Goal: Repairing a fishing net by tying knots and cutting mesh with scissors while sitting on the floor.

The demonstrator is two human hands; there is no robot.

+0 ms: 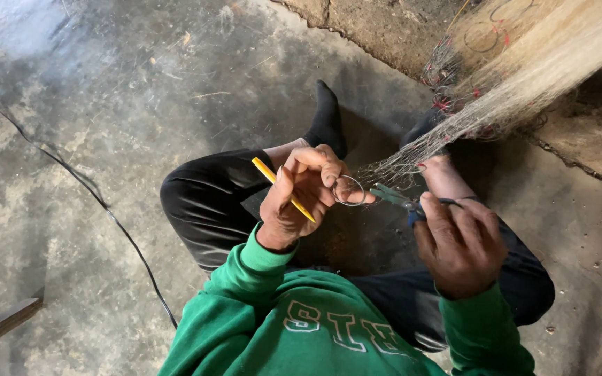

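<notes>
I sit on a concrete floor with my legs bent, in a green sweatshirt and black trousers. My left hand (304,195) grips a thin yellow stick (283,189) and pinches a small metal ring (348,190) between thumb and forefinger. My right hand (460,240) is closed on blue-handled pliers (395,198), whose green jaws point at the ring. A pale fishing net (517,87) stretches from the ring area up to the top right, over my feet in black socks.
A black cable (71,174) runs diagonally across the grey floor on the left. A wooden plank end (1,324) lies at the lower left. A rough earthen ledge (593,132) borders the floor at the upper right, with red-tipped wire tangles (447,80) by the net.
</notes>
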